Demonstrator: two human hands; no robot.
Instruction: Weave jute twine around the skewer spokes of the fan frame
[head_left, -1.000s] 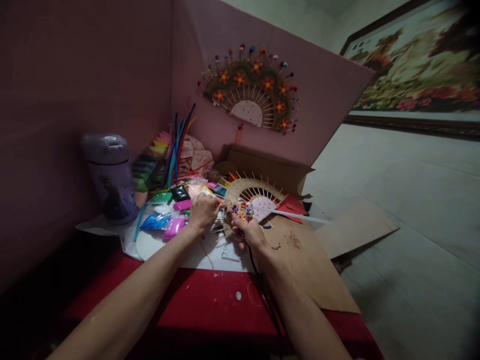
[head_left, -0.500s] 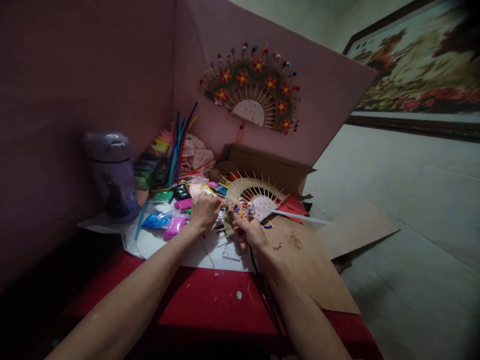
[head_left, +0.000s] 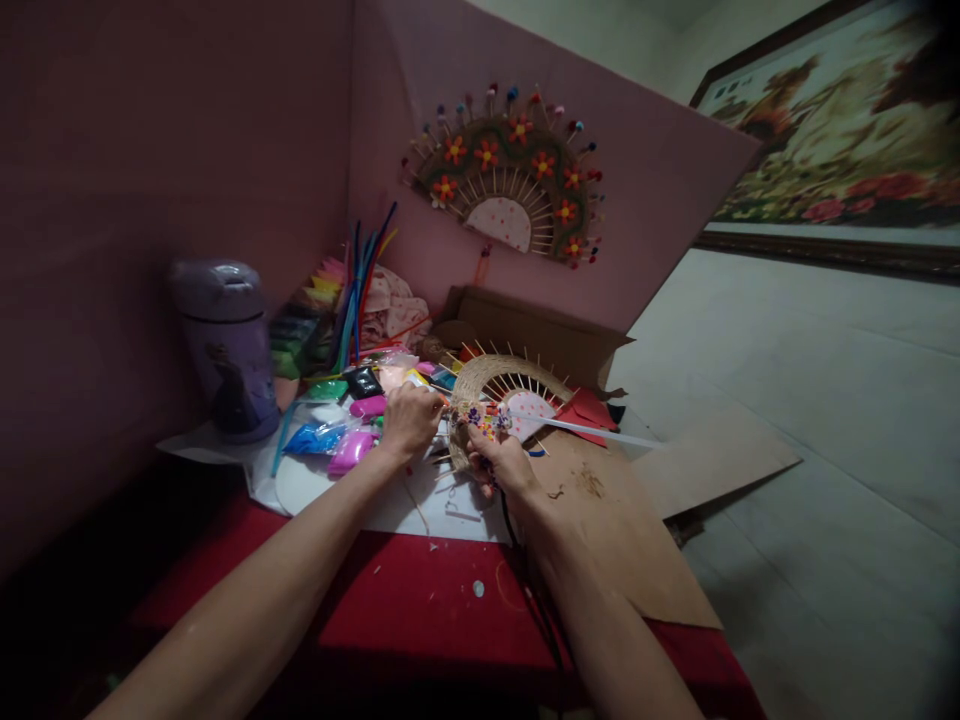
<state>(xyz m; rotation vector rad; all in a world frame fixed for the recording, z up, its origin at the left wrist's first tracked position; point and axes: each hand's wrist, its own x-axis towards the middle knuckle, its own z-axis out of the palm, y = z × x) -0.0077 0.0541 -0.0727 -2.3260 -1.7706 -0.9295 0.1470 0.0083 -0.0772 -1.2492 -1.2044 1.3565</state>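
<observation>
My right hand point(head_left: 506, 462) is wrapped round a flower-patterned glue gun point(head_left: 486, 420). A long whitish glue stick point(head_left: 592, 429) juts from its rear to the right, and a black cord point(head_left: 525, 575) hangs below. My left hand point(head_left: 411, 420) is closed in a pinch at the gun's front end, with a small orange bit showing at the fingertips; its exact shape is too small to tell. Just behind both hands lies a half-round fan point(head_left: 480, 376) of wound twine and thin sticks, with a white dotted centre point(head_left: 529, 412). The gun partly hides it.
Bagged coloured clay point(head_left: 352, 452) and pipe cleaners point(head_left: 358, 290) are on the left, beside a purple tumbler point(head_left: 229, 350). Cardboard point(head_left: 622, 540) covers the right side of the red table point(head_left: 420, 610). A finished-looking flowered fan point(head_left: 499, 185) hangs on the pink board point(head_left: 645, 200).
The view has shifted very slightly. Both hands and the glue gun keep nearly the same position, and no grip has visibly changed.
</observation>
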